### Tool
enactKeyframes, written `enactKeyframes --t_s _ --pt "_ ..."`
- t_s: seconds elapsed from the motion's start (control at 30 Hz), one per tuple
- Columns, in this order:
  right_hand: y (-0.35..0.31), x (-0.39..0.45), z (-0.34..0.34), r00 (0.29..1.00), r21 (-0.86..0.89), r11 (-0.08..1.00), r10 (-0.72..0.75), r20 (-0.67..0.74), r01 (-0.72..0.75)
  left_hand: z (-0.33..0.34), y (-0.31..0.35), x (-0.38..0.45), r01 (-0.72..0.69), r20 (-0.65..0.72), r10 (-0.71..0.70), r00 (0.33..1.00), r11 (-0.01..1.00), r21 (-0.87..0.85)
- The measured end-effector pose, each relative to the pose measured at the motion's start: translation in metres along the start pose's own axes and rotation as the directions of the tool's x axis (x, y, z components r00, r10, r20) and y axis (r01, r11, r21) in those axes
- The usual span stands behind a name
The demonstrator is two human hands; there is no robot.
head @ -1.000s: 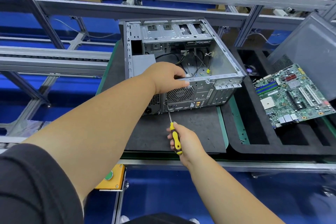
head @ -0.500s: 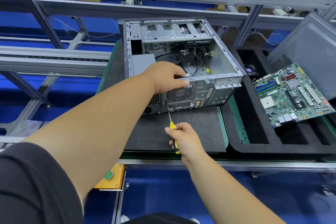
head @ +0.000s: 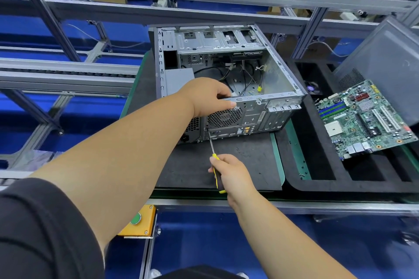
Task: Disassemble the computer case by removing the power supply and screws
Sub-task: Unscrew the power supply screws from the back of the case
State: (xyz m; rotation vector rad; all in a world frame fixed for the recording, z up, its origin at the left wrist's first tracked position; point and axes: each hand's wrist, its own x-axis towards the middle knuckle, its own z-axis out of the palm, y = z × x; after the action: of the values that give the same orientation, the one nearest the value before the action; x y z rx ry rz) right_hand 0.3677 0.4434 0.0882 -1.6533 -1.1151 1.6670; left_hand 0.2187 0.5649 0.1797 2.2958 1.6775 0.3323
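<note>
Orange box [head: 138, 222] with green button near left, under the bench edge. Case [head: 226, 79] lies open-side-up on a dark mat [head: 244, 165], center. In it: grey PSU [head: 179, 79] at the left side, loose black cables [head: 247, 77] on the floor, drive cage [head: 217, 39] at the far end. Left hand [head: 207, 96] grips the case's near top rim, fingers curled over the edge into the case, thumb flat on the rear panel above the fan grille [head: 224, 116]. PSU sits just left of those fingers. Right hand [head: 231, 172] is wrapped round a yellow-black screwdriver [head: 214, 161]; its tip touches the rear panel at the grille's lower-left corner. Screw itself too small to tell. Right: black foam tray [head: 317, 179] holds a green motherboard [head: 365, 118], tilted, and a grey side panel [head: 385, 61] leaning at far right.
</note>
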Motion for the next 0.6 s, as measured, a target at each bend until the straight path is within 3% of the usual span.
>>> enactKeyframes --t_s 0.3,0.47,0.6 --pt "0.005 0.008 0.002 0.999 0.040 0.999 -0.015 -0.035 0.017 -0.001 0.000 0.000 -0.001 0.007 0.001 1.000 1.000 -0.005" --pt "-0.006 0.004 0.003 0.990 0.111 0.984 0.136 0.022 -0.138 -0.001 0.001 -0.001 0.000 0.006 0.000 1.000 1.000 -0.007" --pt "-0.003 -0.001 0.000 1.000 -0.024 1.000 0.008 0.006 -0.008 -0.001 0.001 -0.001 0.001 0.005 -0.001 1.000 1.000 -0.002"
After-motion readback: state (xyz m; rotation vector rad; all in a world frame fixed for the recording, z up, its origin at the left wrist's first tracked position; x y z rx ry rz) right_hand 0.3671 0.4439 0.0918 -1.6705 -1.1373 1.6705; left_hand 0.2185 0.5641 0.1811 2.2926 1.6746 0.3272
